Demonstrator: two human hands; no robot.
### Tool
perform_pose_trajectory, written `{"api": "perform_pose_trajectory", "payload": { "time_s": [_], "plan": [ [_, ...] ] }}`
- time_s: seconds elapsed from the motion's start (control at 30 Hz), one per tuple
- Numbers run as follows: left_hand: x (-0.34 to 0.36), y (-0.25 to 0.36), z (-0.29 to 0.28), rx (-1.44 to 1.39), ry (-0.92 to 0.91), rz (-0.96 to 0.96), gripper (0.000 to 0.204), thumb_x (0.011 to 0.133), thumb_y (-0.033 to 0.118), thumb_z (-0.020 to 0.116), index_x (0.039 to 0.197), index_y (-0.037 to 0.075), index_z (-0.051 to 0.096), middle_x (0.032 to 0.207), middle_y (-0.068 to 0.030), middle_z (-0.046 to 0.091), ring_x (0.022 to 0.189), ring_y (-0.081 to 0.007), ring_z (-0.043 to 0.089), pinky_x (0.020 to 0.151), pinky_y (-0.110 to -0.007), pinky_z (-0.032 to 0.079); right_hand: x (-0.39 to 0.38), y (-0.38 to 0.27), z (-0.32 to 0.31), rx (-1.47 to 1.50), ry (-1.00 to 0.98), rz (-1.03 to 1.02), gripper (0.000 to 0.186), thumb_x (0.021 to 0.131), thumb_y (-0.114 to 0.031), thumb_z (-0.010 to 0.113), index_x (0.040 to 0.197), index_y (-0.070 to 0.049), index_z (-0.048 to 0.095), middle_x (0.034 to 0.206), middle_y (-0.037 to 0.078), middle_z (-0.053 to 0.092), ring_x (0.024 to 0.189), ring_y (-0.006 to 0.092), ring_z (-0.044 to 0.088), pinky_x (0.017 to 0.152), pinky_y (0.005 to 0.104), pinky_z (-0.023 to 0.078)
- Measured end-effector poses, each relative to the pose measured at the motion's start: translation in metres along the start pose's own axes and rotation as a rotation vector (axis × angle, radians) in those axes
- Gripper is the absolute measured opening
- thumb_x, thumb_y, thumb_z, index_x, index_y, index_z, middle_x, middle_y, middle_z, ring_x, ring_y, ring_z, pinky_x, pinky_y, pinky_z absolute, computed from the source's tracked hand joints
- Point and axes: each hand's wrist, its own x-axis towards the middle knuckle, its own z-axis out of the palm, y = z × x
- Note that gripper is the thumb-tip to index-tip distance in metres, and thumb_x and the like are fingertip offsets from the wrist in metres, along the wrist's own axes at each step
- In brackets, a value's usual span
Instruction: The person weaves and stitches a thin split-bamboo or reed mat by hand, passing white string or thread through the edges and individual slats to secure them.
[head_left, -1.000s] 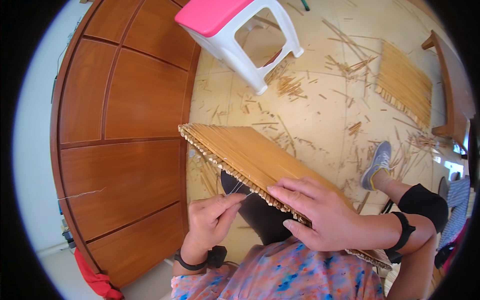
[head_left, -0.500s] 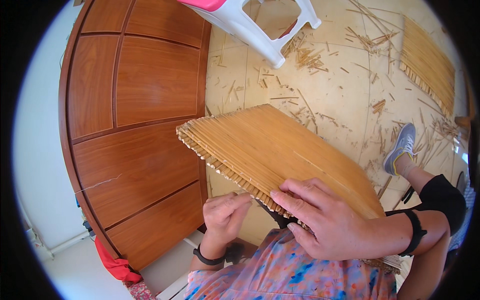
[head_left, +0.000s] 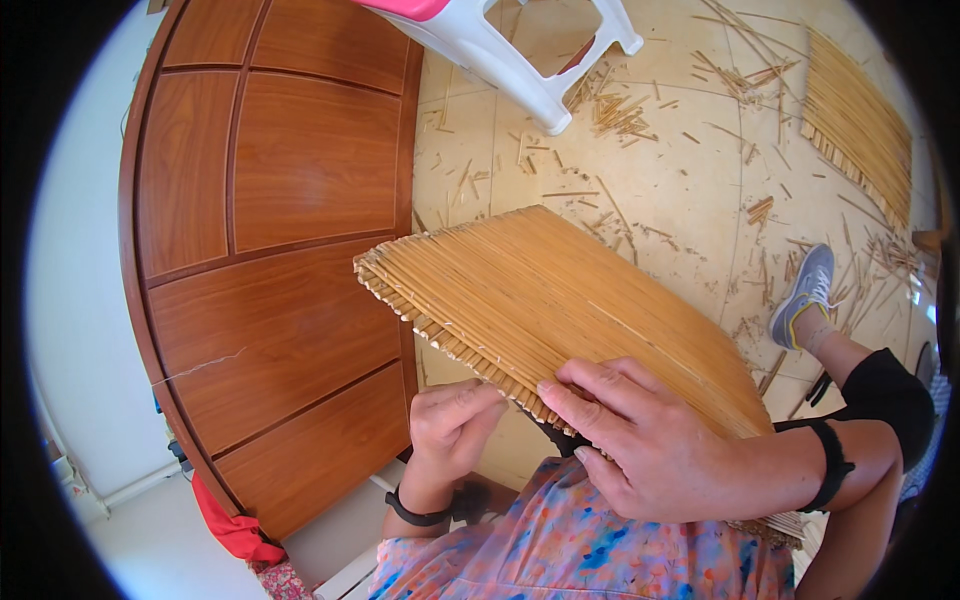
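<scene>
A thick yellow-brown mat [head_left: 560, 300] made of straight plant stalks, bound side by side, lies slanted across my lap. Its cut stalk ends form a rough edge facing me. My right hand [head_left: 650, 440] grips that near edge, fingers over the top face and thumb below. Beside the same edge, to the left, my left hand [head_left: 452, 428] is closed in a pinch, its fingertips close to the stalk ends. Whatever it pinches, if anything, is too small or hidden to make out. Dark bands circle both forearms.
A reddish wooden cabinet [head_left: 310, 160] stands at the left. Ahead is a white plastic stool [head_left: 530, 85] with a pink top. Another stalk mat [head_left: 860, 120] lies on the floor at far right. Stalk scraps [head_left: 620, 115] litter the tiles. A person's grey shoe [head_left: 803, 295] rests at right.
Almost nothing differs. The mat and both hands keep their places, with only a tiny shift of my right fingers along the edge.
</scene>
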Motion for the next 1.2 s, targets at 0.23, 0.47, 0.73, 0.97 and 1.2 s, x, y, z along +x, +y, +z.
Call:
{"api": "perform_pose_trajectory", "payload": {
  "time_s": [0.23, 0.47, 0.73, 0.97, 1.2],
  "plan": [
    [0.005, -0.002, -0.003, -0.066, -0.064, -0.017, 0.014, 0.077, -0.008, 0.065, 0.09, -0.003, 0.065, 0.066, -0.0116, 0.059, 0.052, -0.024, 0.058, 0.05, -0.031, 0.044, -0.001, 0.004, 0.004, 0.11, 0.02, 0.084, 0.059, 0.074, -0.004, 0.061, 0.127, 0.016, 0.046, 0.122, 0.028, 0.049, 0.108, 0.038, 0.049, 0.096, 0.0424, 0.042],
    [0.006, -0.012, -0.006, -0.137, -0.137, 0.02, 0.013, 0.077, -0.008, 0.064, 0.09, -0.004, 0.064, 0.062, -0.0117, 0.057, 0.052, -0.0256, 0.058, 0.05, -0.032, 0.043, -0.002, 0.005, -0.001, 0.06, -0.041, 0.066, 0.066, 0.071, -0.005, 0.062, 0.131, 0.015, 0.043, 0.125, 0.03, 0.046, 0.109, 0.0396, 0.049, 0.098, 0.0438, 0.041],
    [0.006, -0.017, -0.008, -0.166, -0.178, 0.028, 0.02, 0.077, -0.008, 0.064, 0.097, -0.006, 0.065, 0.064, -0.0128, 0.059, 0.053, -0.0268, 0.059, 0.051, -0.033, 0.044, -0.002, 0.005, -0.002, 0.054, -0.031, 0.073, 0.069, 0.071, -0.006, 0.062, 0.134, 0.014, 0.042, 0.125, 0.029, 0.046, 0.11, 0.0392, 0.048, 0.098, 0.0444, 0.04],
    [0.008, -0.016, -0.008, -0.198, -0.206, 0.035, 0.025, 0.08, -0.008, 0.063, 0.105, -0.006, 0.064, 0.071, -0.0143, 0.062, 0.057, -0.028, 0.062, 0.053, -0.033, 0.047, -0.002, 0.007, -0.002, 0.077, -0.027, 0.083, 0.07, 0.071, -0.006, 0.061, 0.136, 0.011, 0.042, 0.126, 0.028, 0.046, 0.106, 0.0394, 0.049, 0.097, 0.0442, 0.041],
    [0.009, -0.016, -0.004, -0.189, -0.167, -0.009, 0.014, 0.082, 0.007, 0.064, 0.091, -0.004, 0.067, 0.066, -0.0084, 0.062, 0.054, -0.0239, 0.061, 0.053, -0.031, 0.046, -0.003, 0.008, -0.004, 0.1, -0.02, 0.085, 0.072, 0.07, -0.004, 0.061, 0.138, 0.009, 0.041, 0.125, 0.028, 0.047, 0.106, 0.0401, 0.05, 0.096, 0.0446, 0.042]
  ]
}}
